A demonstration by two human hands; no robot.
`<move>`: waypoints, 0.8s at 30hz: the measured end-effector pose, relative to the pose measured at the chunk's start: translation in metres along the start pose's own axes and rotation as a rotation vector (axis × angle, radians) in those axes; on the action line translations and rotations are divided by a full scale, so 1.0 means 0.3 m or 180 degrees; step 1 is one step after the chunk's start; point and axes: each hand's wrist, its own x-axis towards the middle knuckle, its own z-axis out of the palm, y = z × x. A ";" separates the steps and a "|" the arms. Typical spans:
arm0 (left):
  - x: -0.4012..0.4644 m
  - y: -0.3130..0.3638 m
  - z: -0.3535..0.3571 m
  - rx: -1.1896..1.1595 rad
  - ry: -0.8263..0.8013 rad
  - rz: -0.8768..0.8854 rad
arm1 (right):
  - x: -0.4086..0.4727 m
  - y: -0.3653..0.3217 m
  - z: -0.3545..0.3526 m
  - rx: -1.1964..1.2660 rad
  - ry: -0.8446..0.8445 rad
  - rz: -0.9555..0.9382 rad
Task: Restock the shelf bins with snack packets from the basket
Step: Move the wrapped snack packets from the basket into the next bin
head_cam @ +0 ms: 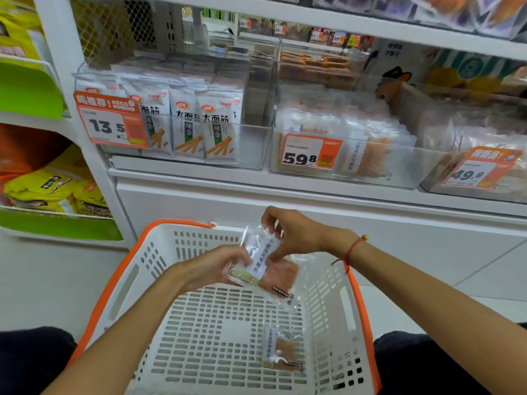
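- Nearest the person, one clear snack packet (281, 349) is lying flat on the floor of the white basket (199, 323), well apart from both hands, so the basket is looking almost emptied, with little left to move.
- Just above the basket's far half, the left hand (216, 266) is gripping the lower left edge of a second clear packet (261, 259), its fingers curled round the plastic.
- The right hand (288, 235) is pinching that same packet's upper edge between thumb and fingertips, and another packet (288, 280) seems to be sitting underneath it; whether either hand is holding that one too, I cannot tell.
- Farther off, the middle shelf bin (356, 163), tagged 59.8, is already holding similar clear packets and is looking like the likely destination.
- The left bin (256, 143) is showing a gap at its right side.
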 end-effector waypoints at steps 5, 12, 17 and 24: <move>0.007 0.093 0.055 0.0800 -0.0029 0.0540 | -0.057 -0.012 -0.124 -0.0409 0.0455 -0.0139; 0.049 0.333 0.225 0.0848 -0.0051 0.1389 | -0.271 0.033 -0.499 -0.0081 0.0002 0.0586; 0.147 0.587 0.363 0.0944 -0.0025 0.1908 | -0.401 0.126 -0.704 0.0993 0.1189 0.0770; 0.308 0.844 0.392 0.1901 0.0334 0.1976 | -0.388 0.284 -0.741 0.1687 0.1494 0.0676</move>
